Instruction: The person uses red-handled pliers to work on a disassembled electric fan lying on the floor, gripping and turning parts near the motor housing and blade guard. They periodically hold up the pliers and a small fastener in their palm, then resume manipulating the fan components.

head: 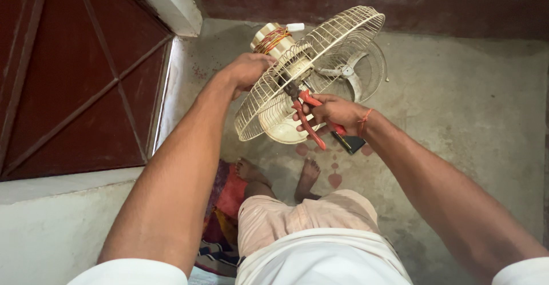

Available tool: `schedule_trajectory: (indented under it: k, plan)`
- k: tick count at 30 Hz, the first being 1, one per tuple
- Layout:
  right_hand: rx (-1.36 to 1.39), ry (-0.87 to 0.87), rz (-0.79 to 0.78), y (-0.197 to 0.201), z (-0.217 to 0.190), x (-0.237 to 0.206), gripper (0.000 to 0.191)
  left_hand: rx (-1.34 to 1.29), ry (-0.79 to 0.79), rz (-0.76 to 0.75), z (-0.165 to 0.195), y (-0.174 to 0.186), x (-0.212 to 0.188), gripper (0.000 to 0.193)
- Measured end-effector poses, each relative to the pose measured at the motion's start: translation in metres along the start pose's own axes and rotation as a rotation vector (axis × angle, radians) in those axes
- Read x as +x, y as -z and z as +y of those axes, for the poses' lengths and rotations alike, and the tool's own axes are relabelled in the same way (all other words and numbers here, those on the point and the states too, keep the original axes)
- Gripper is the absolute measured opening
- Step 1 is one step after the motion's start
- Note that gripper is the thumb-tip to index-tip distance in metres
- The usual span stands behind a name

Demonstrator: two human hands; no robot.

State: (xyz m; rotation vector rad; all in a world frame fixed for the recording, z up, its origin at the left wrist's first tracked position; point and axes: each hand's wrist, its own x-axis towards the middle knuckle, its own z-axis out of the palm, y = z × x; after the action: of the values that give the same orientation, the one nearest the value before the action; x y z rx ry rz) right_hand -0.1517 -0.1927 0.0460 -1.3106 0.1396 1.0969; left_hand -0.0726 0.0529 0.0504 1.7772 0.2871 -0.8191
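Bare concrete floor (457,125) with a dark red door (74,73) off to one side, and the person is standing barefoot holding up an old cream fan cage (297,73) well above that floor. Left hand (249,70) is clenched on the back of the cage, right by the exposed motor (273,38) with its copper windings. Right hand (331,113) is wrapped around red-handled pliers (306,110), nose poked in at the cage's hub. 1 loose fan blade (346,73) and a second grille (372,70) lie on the floor below, plus a dark phone (350,144) near the feet (280,176).
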Motion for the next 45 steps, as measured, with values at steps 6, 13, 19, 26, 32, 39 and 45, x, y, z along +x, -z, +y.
schedule_trajectory:
  k: [6,13,19,26,32,39,45]
  plan:
    - [-0.047,-0.034,0.006,0.004,-0.003,0.003,0.030,0.001,-0.001,0.014,-0.003,0.001,0.003,0.032]
    - [-0.070,-0.019,-0.023,0.016,0.000,0.014,0.030,0.009,0.027,0.026,-0.002,0.003,0.006,0.029]
    - [-0.559,0.233,0.184,0.011,0.021,0.024,0.037,0.017,0.023,0.020,-0.002,0.003,0.005,0.029]
    - [-1.058,0.520,0.674,-0.032,0.054,0.028,0.044,0.029,-0.003,0.030,0.000,0.003,0.003,0.030]
    - [-1.021,0.539,0.704,-0.035,0.063,0.034,0.041,-0.042,-0.035,0.031,0.000,0.000,-0.003,0.030]
    - [-0.639,0.343,0.370,-0.014,0.042,0.027,0.025,-0.144,-0.047,0.014,-0.013,-0.002,0.002,0.032]
    - [0.060,0.034,0.031,-0.018,0.017,0.009,0.036,-0.132,-0.029,0.007,-0.013,0.000,0.007,0.031]
